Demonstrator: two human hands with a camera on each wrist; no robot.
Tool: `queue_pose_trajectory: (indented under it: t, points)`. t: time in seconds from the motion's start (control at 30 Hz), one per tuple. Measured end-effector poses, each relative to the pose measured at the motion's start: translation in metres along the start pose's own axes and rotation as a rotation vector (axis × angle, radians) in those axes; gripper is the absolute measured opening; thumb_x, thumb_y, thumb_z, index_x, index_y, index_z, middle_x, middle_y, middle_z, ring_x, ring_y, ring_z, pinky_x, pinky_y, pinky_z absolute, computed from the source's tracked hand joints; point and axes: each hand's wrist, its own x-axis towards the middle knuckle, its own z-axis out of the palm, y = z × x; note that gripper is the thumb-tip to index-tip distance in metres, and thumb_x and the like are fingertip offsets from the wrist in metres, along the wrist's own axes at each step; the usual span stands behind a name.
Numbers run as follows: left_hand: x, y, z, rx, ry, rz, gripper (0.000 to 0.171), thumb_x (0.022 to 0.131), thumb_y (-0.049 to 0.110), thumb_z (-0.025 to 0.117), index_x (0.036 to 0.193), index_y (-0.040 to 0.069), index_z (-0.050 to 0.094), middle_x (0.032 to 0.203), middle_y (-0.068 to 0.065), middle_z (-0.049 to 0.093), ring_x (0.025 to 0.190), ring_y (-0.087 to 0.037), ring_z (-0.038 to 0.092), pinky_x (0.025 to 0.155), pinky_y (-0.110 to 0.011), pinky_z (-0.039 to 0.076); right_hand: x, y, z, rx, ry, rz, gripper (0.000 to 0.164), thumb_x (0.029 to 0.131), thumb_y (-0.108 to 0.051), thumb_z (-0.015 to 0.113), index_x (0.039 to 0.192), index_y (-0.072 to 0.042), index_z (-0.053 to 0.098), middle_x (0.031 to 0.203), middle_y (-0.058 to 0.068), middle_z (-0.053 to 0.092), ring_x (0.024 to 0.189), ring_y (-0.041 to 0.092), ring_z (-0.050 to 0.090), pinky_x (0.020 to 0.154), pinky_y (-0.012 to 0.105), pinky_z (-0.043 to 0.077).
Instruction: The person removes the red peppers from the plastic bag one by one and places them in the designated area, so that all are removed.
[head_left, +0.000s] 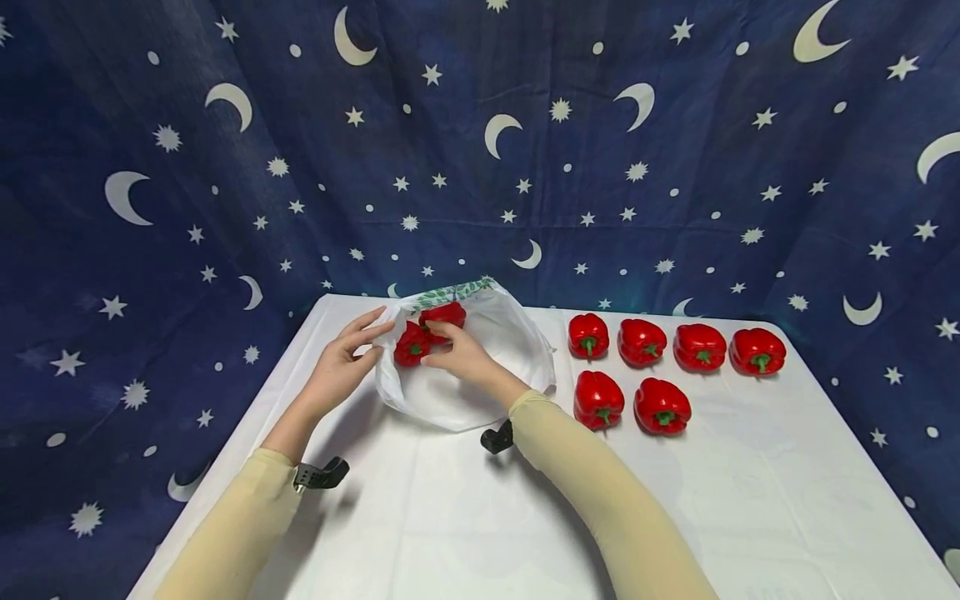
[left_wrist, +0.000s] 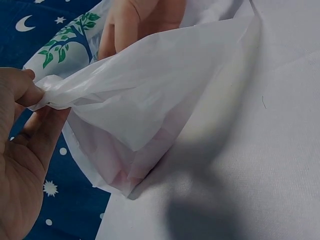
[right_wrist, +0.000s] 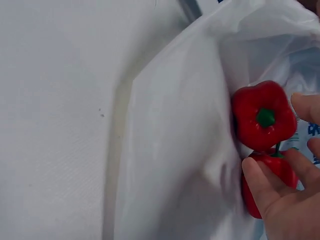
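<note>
A white plastic bag (head_left: 510, 333) with a green leafy tree print lies with its mouth wide apart. Its rim is pinched between the thumb and fingers of my left hand (head_left: 335, 371), plainly so in the left wrist view. Inside are two red bell peppers with green stems: a front one (right_wrist: 262, 120) with its stem towards the right wrist view, and a back one (right_wrist: 280, 172) beside it. My right hand (head_left: 467, 358) reaches into the bag with loosely spread fingers (right_wrist: 260, 187); these lie over the back pepper, and the thumb is near the front one.
Right of the bag, several more red bell peppers (head_left: 642, 342) stand in two rows on the white-covered table (head_left: 450, 517). A dark blue curtain (head_left: 465, 150) with moons and stars hangs behind. Black wrist straps (head_left: 322, 475) show at both sleeves.
</note>
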Motion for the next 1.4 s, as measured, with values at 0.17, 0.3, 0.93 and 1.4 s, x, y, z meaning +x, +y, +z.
queue_pose_trajectory:
  t: [0.17, 0.3, 0.93, 1.4]
  points:
    - [-0.001, -0.001, -0.002, 0.008, -0.004, 0.009, 0.041, 0.101, 0.003, 0.058, 0.141, 0.012, 0.064, 0.160, 0.003, 0.039, 0.146, -0.023, 0.037, 0.096, -0.018, 0.045, 0.012, 0.005, 0.005, -0.136, -0.018, 0.013, 0.076, 0.091, -0.019, 0.077, 0.158, -0.017, 0.042, 0.158, 0.003, 0.044, 0.139, 0.025, 0.046, 0.106, 0.036, 0.045]
    - [-0.004, -0.002, -0.002, 0.001, -0.004, 0.023, 0.040, 0.102, 0.007, 0.059, 0.141, 0.015, 0.065, 0.160, 0.007, 0.040, 0.146, -0.021, 0.036, 0.095, -0.018, 0.046, 0.019, 0.004, 0.011, -0.224, -0.031, -0.008, 0.079, 0.091, -0.019, 0.077, 0.160, -0.017, 0.037, 0.157, 0.006, 0.044, 0.138, 0.024, 0.046, 0.107, 0.037, 0.045]
    - [-0.006, -0.007, -0.001, -0.007, -0.001, 0.040, 0.041, 0.101, 0.004, 0.060, 0.139, 0.015, 0.066, 0.160, 0.003, 0.041, 0.148, -0.021, 0.034, 0.088, -0.017, 0.047, 0.022, 0.010, 0.025, -0.422, 0.081, -0.061, 0.064, 0.096, -0.016, 0.068, 0.156, -0.026, 0.046, 0.155, -0.001, 0.048, 0.137, 0.020, 0.049, 0.109, 0.040, 0.043]
    - [-0.005, -0.005, -0.001, 0.008, 0.001, 0.032, 0.041, 0.099, 0.001, 0.059, 0.139, 0.009, 0.065, 0.158, 0.010, 0.042, 0.148, -0.019, 0.033, 0.083, -0.018, 0.047, -0.014, 0.018, -0.007, -0.284, 0.063, -0.043, 0.063, 0.093, -0.014, 0.071, 0.152, -0.021, 0.051, 0.144, 0.005, 0.057, 0.113, 0.022, 0.065, 0.094, 0.035, 0.052]
